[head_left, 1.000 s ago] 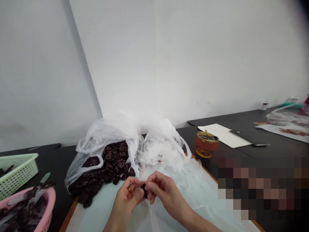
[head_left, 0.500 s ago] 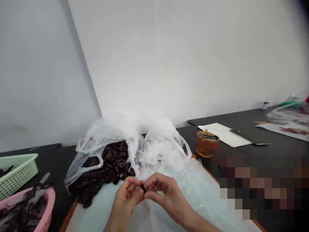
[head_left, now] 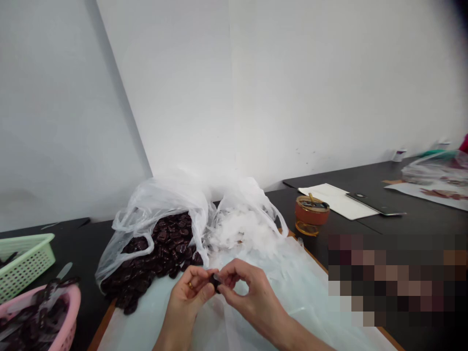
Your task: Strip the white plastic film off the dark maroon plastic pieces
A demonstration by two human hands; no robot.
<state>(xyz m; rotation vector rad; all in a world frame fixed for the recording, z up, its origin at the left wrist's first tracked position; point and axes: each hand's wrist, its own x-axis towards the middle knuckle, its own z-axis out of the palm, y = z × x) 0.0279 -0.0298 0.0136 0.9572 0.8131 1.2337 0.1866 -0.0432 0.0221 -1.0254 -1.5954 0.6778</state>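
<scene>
Pinched between the thumb and fingers of my left hand (head_left: 192, 296) is a small dark piece (head_left: 215, 281). My right hand (head_left: 245, 286) is closed on the same piece from the other side, with a bit of something clear at its fingertips. Both hands are over a pale sheet (head_left: 285, 292). Just beyond my left hand, a heap of glossy dark pieces (head_left: 171, 243) spills from a white plastic bag (head_left: 126, 229). Thin white, translucent bits (head_left: 244, 229) lie in and before a second bag, beyond my right hand.
A pink basket (head_left: 75, 312) of dark pieces and clear strips is at lower left, below a green basket (head_left: 46, 251). To the right are an amber glass jar (head_left: 312, 214), white paper (head_left: 334, 201) and a phone (head_left: 373, 203). A blurred patch hides the lower right.
The view has shifted slightly. Both hands still hold the dark piece, which has turned a little and shows more of its face between the fingertips.
</scene>
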